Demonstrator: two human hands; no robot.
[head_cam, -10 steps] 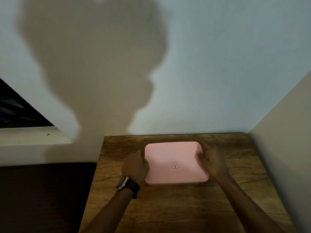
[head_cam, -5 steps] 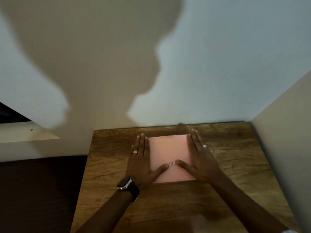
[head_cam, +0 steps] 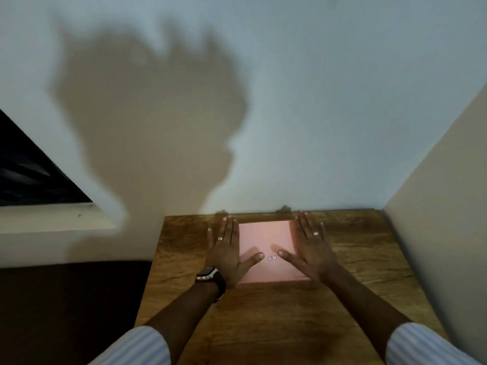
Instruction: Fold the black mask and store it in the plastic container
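Observation:
A pink plastic container [head_cam: 266, 239] with its lid on lies flat on the wooden table [head_cam: 276, 320], near the back wall. A small sticker [head_cam: 272, 258] marks the lid. My left hand [head_cam: 228, 252] rests flat on the container's left side, fingers spread, thumb on the lid. My right hand [head_cam: 311, 248] lies flat on the right side in the same way. Neither hand grips anything. No black mask is visible.
The table stands in a corner: a white wall [head_cam: 290, 127] behind it and a beige wall [head_cam: 442, 206] on the right. A dark floor area [head_cam: 71, 306] lies to the left. A window edge [head_cam: 31, 180] shows at far left.
My hands went from gripping the container's two sides to lying flat and spread on its lid. In the last half second they barely moved; the view tilted.

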